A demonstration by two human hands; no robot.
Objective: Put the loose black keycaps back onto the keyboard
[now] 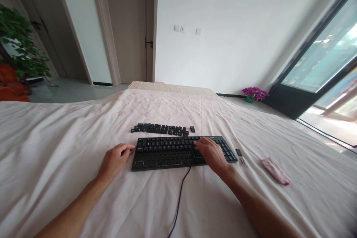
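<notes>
A black computer keyboard (167,154) lies on the bed sheet; its upper rows carry keycaps, while the lower rows of the main block are bare. My left hand (117,158) is at the keyboard's left edge, fingers curled, with thumb and forefinger holding that edge. Over the right part of the main block is my right hand (210,152), its fingertips pressed together on the upper key rows. Whatever sits between those fingertips is too small and covered to make out. Behind the keyboard lie loose black keycaps (167,129), including a long bar, and one separate keycap (192,129).
Right of the keyboard are a small black piece (239,152), thin slim items (243,161) and a folded pink cloth or pouch (276,171). The keyboard's cable (180,197) runs toward me across the wrinkled sheet (134,204). Beyond stand potted purple flowers (255,93).
</notes>
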